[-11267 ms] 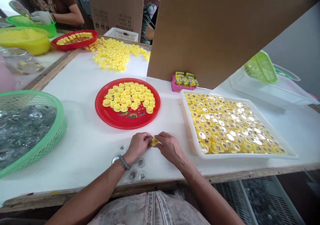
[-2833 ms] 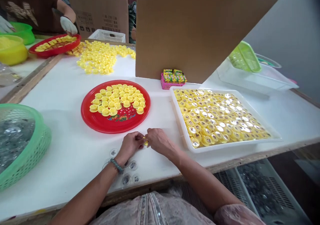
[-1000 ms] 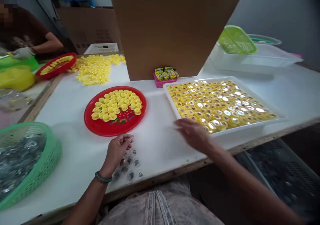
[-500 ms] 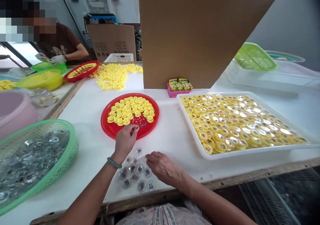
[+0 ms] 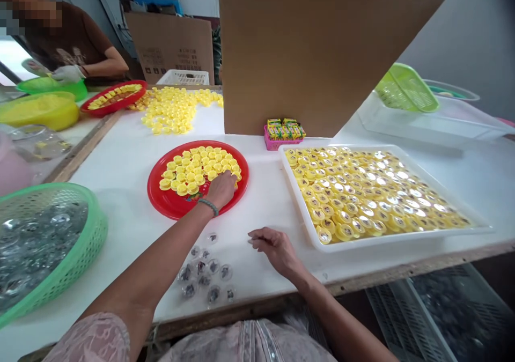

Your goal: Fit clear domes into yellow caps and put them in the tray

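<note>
head view: left hand (image 5: 220,191) curled over yellow cups (image 5: 190,177), right hand (image 5: 276,246) loosely bent; cannot tell either's hold.

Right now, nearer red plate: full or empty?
Partly full: the nearer red plate has yellow pieces across its far side, bare red along its near edge; the left hand hides some.

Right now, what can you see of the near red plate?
The red plate looks like glossy plastic, round with a raised rim, a floral print partly showing near its front. It lies flat on the white table. Yellow pieces crowd its back and middle. The left hand covers part of its right side; whether it touches the plate is unclear.
</note>
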Action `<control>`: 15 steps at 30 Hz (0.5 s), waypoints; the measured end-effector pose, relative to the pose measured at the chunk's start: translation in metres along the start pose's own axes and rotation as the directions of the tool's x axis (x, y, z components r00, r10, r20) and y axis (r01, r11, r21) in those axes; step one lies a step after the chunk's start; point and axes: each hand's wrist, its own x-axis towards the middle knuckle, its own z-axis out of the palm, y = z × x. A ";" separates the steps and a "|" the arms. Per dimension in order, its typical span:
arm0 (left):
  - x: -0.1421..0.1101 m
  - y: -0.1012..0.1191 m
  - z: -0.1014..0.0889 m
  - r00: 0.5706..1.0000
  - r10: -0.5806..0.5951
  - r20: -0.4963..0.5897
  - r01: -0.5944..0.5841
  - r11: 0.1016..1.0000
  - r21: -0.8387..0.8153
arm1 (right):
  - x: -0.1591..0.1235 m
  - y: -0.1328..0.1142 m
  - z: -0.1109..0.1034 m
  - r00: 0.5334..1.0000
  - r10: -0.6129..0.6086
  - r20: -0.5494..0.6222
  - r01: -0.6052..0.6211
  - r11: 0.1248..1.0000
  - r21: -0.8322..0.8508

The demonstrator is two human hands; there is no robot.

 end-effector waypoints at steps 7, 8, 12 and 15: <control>-0.011 -0.004 0.002 1.000 -0.011 -0.025 0.012 1.000 0.025 | -0.002 -0.002 -0.007 0.996 0.088 -0.019 -0.079 0.958 0.277; -0.012 -0.005 0.001 0.999 -0.016 -0.029 0.017 1.000 0.025 | -0.002 -0.003 -0.007 0.996 0.089 -0.026 -0.077 0.948 0.310; -0.024 -0.001 -0.009 0.991 -0.024 -0.134 0.018 0.999 -0.046 | -0.005 -0.008 -0.009 0.994 0.081 -0.068 -0.050 0.928 0.369; -0.047 0.014 -0.019 0.976 0.004 -0.219 -0.039 0.987 -0.155 | -0.010 -0.013 -0.012 0.991 0.078 -0.105 -0.034 0.929 0.368</control>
